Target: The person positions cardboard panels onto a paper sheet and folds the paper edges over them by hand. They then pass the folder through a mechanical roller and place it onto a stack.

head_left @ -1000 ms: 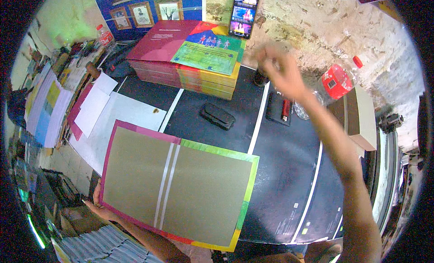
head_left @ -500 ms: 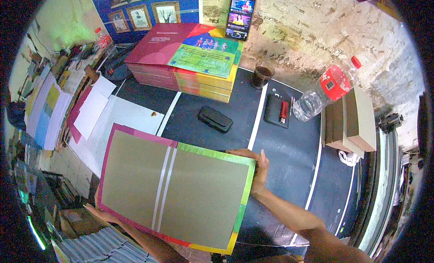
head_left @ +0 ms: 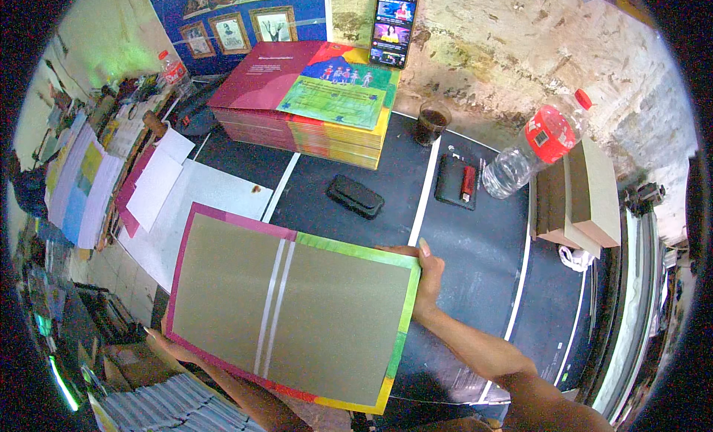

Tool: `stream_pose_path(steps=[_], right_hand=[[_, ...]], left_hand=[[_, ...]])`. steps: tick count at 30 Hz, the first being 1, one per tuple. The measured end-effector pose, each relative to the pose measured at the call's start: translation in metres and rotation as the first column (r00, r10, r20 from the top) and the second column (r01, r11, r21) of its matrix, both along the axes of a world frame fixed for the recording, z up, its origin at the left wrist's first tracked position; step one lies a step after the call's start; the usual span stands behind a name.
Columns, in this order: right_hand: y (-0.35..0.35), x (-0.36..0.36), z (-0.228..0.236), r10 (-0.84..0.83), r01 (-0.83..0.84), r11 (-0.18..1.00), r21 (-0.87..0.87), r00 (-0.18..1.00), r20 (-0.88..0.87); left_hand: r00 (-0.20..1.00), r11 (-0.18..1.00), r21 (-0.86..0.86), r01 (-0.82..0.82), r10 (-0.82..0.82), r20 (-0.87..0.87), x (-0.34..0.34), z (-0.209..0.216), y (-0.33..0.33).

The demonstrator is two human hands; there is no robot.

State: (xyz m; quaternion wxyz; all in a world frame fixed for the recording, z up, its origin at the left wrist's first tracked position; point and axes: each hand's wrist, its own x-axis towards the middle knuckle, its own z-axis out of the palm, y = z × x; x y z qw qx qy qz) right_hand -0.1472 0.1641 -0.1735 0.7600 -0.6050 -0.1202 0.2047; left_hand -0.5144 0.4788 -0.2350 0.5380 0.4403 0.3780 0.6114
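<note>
Between my hands is a hardback book cover point(head_left: 342, 313), opened flat with its inner side up. It shows two bare grey boards, two pale strips along the spine, and a turned-in border of magenta, green, red and yellow. My right hand point(head_left: 428, 280) grips its right edge, thumb raised, most fingers hidden underneath. At the lower left edge, my left hand point(head_left: 176, 348) supports the cover from below, its fingers partly hidden. Beyond it, a tall stack of printed covers point(head_left: 297, 127) in maroon, green and yellow stands on the dark table point(head_left: 475, 283).
A black case point(head_left: 355, 196), a glass of dark drink point(head_left: 431, 124), a wallet point(head_left: 454, 181) with a red lighter point(head_left: 468, 183), and a leaning plastic bottle point(head_left: 538, 144) lie beyond. A phone point(head_left: 393, 28) stands by the wall. Grey boards point(head_left: 587, 202) are piled right; paper stacks point(head_left: 78, 179) left.
The cover has shifted very slightly to the right in view, still held by both hands. The surroundings also show a small shift, and nothing has been let go.
</note>
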Motion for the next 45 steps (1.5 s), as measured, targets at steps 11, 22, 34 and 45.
stream_pose_path(steps=[11, 22, 34, 45], right_hand=[[0.005, 0.012, 0.013, 0.06, -0.067, 0.997, 0.043, 0.986, 0.159], [0.003, 0.009, 0.015, 0.102, -0.106, 0.994, 0.018, 0.984, 0.143], [-0.001, 0.015, -0.038, 0.274, -0.269, 0.959, 0.094, 0.961, -0.041], [0.002, 0.018, -0.036, 0.264, -0.269, 0.945, 0.184, 0.963, 0.051]], left_hand=[[0.999, 1.0, -0.016, 0.007, -0.007, -0.033, -0.01, -0.006, 0.02], [0.998, 0.994, -0.089, 0.064, -0.063, 0.008, -0.017, -0.014, 0.03], [0.999, 0.998, -0.057, -0.005, 0.007, 0.044, 0.01, -0.007, 0.001], [0.973, 0.992, 0.039, -0.116, 0.106, 0.203, 0.069, 0.03, -0.029]])
